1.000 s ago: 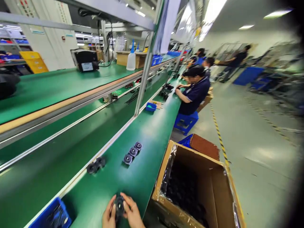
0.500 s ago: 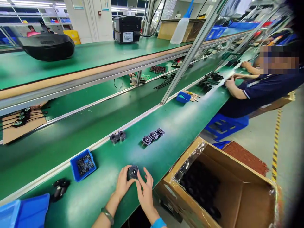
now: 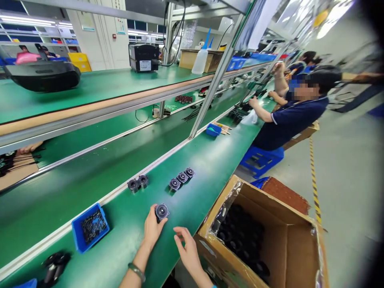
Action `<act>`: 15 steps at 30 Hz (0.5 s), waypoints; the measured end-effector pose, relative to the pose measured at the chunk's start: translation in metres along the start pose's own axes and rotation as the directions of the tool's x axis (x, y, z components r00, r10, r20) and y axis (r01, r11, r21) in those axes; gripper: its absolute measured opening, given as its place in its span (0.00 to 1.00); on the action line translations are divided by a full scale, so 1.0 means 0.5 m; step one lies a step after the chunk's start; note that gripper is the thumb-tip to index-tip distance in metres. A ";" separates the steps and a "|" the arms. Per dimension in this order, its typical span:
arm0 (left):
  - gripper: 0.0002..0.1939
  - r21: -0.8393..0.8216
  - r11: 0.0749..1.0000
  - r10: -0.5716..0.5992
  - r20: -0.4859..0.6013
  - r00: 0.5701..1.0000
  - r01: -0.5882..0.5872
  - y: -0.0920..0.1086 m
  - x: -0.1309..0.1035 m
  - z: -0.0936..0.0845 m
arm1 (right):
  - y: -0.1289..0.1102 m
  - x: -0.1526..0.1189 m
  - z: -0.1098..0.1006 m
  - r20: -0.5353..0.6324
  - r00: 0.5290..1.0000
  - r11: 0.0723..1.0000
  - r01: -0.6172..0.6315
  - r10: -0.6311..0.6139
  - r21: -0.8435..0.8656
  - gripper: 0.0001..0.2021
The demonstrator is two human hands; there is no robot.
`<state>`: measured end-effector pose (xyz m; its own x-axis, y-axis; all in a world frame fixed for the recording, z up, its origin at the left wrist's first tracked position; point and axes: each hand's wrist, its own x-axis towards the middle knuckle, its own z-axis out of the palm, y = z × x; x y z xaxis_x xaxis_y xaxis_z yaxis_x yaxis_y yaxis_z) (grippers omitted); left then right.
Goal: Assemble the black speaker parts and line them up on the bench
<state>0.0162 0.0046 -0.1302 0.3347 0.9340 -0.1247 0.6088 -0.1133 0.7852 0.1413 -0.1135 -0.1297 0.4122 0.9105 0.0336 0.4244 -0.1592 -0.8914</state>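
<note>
My left hand (image 3: 153,227) grips a round black part with a ringed face and a pale centre dot (image 3: 162,211), holding it just over the green bench. My right hand (image 3: 188,249) is apart from it, fingers spread and nothing in them, near the bench's front edge. Three similar round parts (image 3: 182,177) stand in a slanting row farther along the bench. Two black ring-shaped parts (image 3: 138,183) sit beside the white rail. To the left is a blue bin (image 3: 77,227) of small dark pieces.
An open cardboard box (image 3: 288,240) holding dark parts stands right of the bench. Black cylindrical pieces (image 3: 55,266) lie at lower left. A slanting metal post (image 3: 207,92) rises mid-bench beside a small blue tray (image 3: 211,132). A co-worker (image 3: 295,116) sits farther along.
My right hand has come away from the round part and moved toward the bench edge. My left hand still holds the part. The view has shifted rightward.
</note>
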 end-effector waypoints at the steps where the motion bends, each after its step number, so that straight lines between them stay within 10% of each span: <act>1: 0.32 0.068 0.998 0.000 0.002 1.000 0.000 0.022 0.026 0.001 | 0.011 0.018 -0.012 -0.020 1.000 0.999 -0.003 0.002 -0.044 0.11; 9: 0.53 0.469 0.871 0.110 0.099 0.989 -0.144 0.153 0.159 0.022 | 0.011 0.309 -0.127 -0.259 0.958 0.954 0.039 -0.120 -0.299 0.21; 15: 0.34 0.370 0.928 0.090 -0.099 0.991 -0.047 0.150 0.254 0.149 | 0.044 0.459 -0.131 -0.100 0.981 0.913 0.116 -0.167 -0.390 0.29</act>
<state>0.1576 0.0895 -0.1324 0.3150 0.9491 0.0072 0.8154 -0.2746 0.5096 0.2982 0.0668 -0.1121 0.4139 0.8817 0.2266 0.7499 -0.1890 -0.6340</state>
